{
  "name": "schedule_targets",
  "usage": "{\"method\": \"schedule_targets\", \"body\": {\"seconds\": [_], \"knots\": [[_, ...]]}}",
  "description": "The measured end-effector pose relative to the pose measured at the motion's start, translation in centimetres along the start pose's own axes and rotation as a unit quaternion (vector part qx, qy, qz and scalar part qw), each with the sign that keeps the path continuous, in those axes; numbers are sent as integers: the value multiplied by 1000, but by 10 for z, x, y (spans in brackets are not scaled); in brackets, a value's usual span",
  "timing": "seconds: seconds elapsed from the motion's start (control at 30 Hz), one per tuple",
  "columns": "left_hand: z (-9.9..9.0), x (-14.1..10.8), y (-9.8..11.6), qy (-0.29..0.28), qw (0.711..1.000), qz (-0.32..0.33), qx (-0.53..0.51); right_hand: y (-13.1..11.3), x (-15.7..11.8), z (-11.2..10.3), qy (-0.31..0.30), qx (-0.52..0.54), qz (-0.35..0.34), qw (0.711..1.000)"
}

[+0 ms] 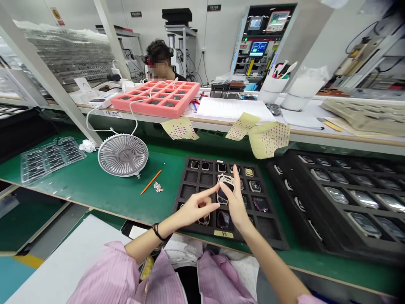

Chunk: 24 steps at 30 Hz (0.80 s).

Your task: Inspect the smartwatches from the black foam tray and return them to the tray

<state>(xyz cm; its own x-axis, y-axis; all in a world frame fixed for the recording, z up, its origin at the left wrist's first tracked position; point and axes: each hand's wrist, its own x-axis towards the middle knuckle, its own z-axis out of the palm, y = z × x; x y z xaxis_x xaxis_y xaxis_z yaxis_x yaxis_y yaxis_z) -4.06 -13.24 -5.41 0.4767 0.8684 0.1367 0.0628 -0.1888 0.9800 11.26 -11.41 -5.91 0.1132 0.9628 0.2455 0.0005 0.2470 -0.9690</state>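
Between my two hands a watch case (224,195) with a dark face and a light frame is held above a black foam tray (268,226). My left hand (198,207) reaches in from the left, its index fingertip at the case's edge and its thumb stretched below. My right hand (234,202) holds the case from the right, thumb over its face and index finger pointing up. More watch cases sit in the tray's compartments, among them a purple-framed one (260,204). A yellow label (223,234) is on the tray's front edge.
Stacked black trays of watches (335,177) stand at the right. A round fan (123,155), an orange stick (151,182) and small white scraps (157,187) lie left. The shelf holds a pink tray (171,110); a person (161,61) sits behind it.
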Motion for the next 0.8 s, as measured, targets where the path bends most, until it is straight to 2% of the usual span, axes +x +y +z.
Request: {"method": "schedule_targets", "body": {"seconds": [0.07, 0.17, 0.23, 0.3, 0.4, 0.5, 0.6, 0.7, 0.8], "knots": [[-6, 15, 5, 35, 985, 49, 159, 3, 19, -11, -45, -58, 9, 997], [-8, 46, -2, 75, 937, 131, 316, 12, 43, -20, -109, -138, 1, 984], [-4, 67, -15, 56, 922, 137, 358, 19, 53, -20, -133, -203, -1, 970], [-1, 83, -29, 47, 921, 113, 369, 25, 58, -17, -137, -264, 8, 955], [0, 94, -44, 65, 924, 92, 366, 31, 61, -12, -127, -312, 30, 941], [-5, 95, -49, 90, 924, 94, 360, 36, 64, -14, -134, -242, 48, 960], [-13, 92, -47, 106, 927, 104, 344, 35, 71, -24, -162, -59, 125, 977], [-17, 90, -46, 115, 932, 155, 306, 29, 79, -36, -215, 94, 243, 941], [-17, 89, -47, 99, 933, 207, 279, 26, 83, -43, -287, 159, 297, 897]]}}
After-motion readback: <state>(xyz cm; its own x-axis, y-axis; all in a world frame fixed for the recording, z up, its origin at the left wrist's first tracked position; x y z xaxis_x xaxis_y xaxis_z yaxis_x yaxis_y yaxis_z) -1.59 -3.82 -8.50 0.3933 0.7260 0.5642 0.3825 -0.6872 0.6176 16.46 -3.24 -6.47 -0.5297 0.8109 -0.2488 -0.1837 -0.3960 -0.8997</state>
